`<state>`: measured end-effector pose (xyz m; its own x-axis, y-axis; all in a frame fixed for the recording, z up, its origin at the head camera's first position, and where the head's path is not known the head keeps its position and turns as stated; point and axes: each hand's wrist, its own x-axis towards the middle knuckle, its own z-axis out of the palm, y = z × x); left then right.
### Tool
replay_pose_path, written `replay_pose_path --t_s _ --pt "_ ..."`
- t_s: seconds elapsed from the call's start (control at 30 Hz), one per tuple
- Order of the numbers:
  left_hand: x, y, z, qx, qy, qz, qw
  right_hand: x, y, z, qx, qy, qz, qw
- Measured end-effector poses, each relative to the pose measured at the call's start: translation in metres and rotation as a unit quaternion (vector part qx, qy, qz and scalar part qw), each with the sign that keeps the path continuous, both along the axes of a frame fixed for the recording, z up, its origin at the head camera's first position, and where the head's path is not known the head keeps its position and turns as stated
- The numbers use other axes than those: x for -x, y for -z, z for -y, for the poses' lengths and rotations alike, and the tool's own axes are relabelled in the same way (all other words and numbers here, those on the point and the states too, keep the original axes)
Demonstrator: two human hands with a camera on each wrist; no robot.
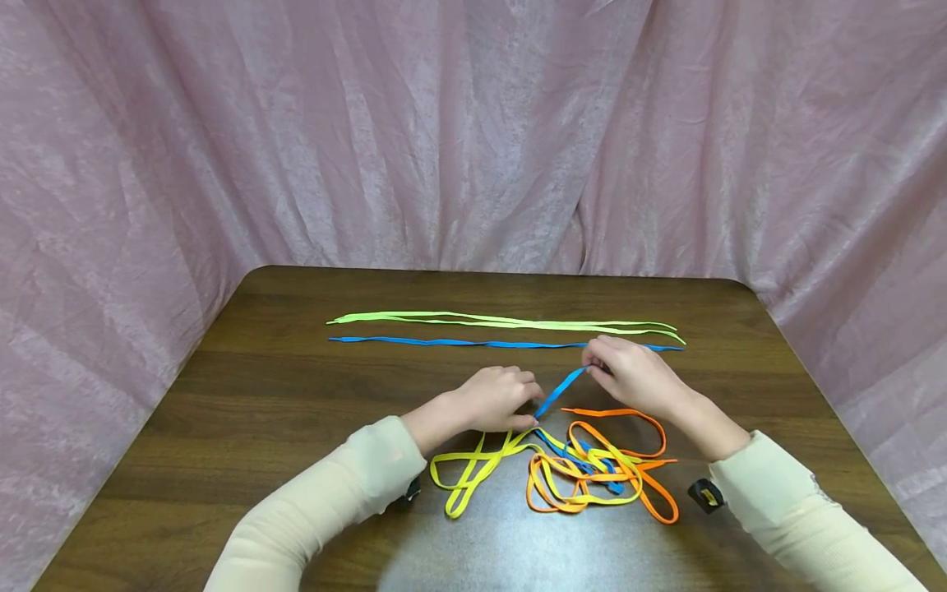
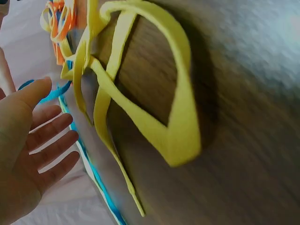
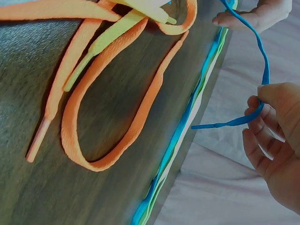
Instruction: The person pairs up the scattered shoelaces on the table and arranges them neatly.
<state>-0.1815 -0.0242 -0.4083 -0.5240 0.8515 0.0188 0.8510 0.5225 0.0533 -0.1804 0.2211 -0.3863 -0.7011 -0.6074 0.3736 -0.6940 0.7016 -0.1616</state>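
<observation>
A blue shoelace (image 1: 560, 391) rises from a loose tangle, and my right hand (image 1: 634, 374) pinches it between thumb and forefinger. In the right wrist view its tipped end (image 3: 206, 126) sticks out past the fingers of that hand (image 3: 276, 136). My left hand (image 1: 494, 400) is beside the lower stretch of this lace, its fingers fairly straight and spread in the left wrist view, with a gap between thumb and forefinger. Below the hands, a yellow shoelace (image 1: 462, 493) and an orange shoelace (image 1: 661, 497) lie looped together with the rest of the blue one.
Beyond the hands, another blue shoelace (image 1: 451, 342) lies stretched across the wooden table (image 1: 244, 460). Parallel behind it run lime-green shoelace lengths (image 1: 503, 321). A pink curtain (image 1: 444, 140) surrounds the table's back and sides.
</observation>
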Motion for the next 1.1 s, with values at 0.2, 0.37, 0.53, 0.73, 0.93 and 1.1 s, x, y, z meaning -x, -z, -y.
replay_pose_path --t_s 0.2,0.37,0.53,0.73,0.93,1.1 --pt "0.0 0.004 -0.011 0.0 0.013 -0.006 0.9999 -0.001 0.001 -0.004 0.0 0.007 0.003 1.0" --pt "0.0 0.007 -0.016 -0.026 0.025 -0.005 0.9993 -0.001 0.003 -0.007 0.001 0.007 -0.005 1.0" --pt "-0.003 0.005 -0.016 -0.049 0.032 -0.003 0.9983 -0.001 0.008 -0.01 0.004 -0.003 -0.019 0.9998" --pt "-0.007 -0.001 -0.009 -0.058 0.021 0.016 0.998 -0.002 0.014 -0.015 0.002 -0.003 -0.023 0.9997" --pt "-0.012 -0.008 0.005 -0.08 0.012 0.015 0.9966 -0.005 0.017 -0.022 -0.007 0.013 -0.013 0.9998" --pt "-0.016 -0.01 0.022 -0.093 0.0 0.017 0.9956 -0.006 0.017 -0.031 0.001 0.021 -0.02 0.9996"
